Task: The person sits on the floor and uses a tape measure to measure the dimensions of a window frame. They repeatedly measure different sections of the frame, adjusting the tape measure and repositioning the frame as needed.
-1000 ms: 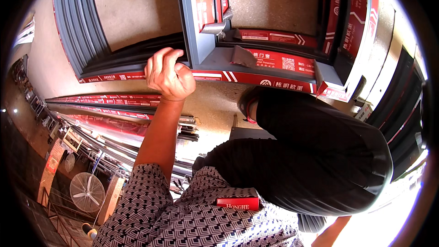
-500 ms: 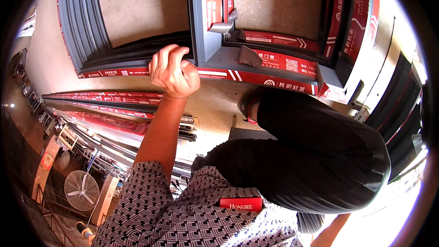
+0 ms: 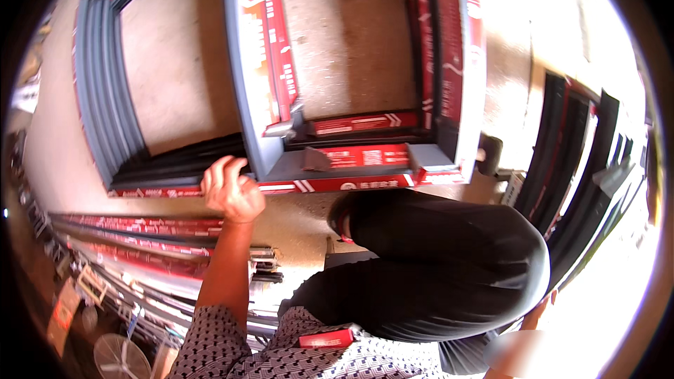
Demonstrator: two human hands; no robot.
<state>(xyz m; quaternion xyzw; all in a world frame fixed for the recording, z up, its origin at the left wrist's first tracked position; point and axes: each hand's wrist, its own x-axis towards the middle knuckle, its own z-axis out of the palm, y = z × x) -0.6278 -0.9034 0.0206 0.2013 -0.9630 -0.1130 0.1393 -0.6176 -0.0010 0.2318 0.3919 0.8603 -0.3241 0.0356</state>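
A large dark grey window frame (image 3: 246, 91) with red-and-white protective tape lies before me, split by an upright bar. My left hand (image 3: 235, 189) is closed over its near rail, left of that bar, with the fingers curled over the edge. Along the near right section, pieces of grey-backed tape (image 3: 317, 160) peel up from the profile. Beyond my bent knee, part of my right forearm (image 3: 535, 318) shows at the lower right. The right hand itself is mostly hidden by the knee and bright glare, so its fingers cannot be read.
Long red-taped profiles (image 3: 133, 225) lie on the floor to the left, near my arm. Dark profiles (image 3: 544, 147) stand or lie at the right. A fan (image 3: 121, 356) is at the lower left. My black-trousered leg (image 3: 449, 260) is close to the frame's near edge.
The view has shifted, so the frame and my left hand appear lower and further left. My left hand keeps its hold on the near rail.
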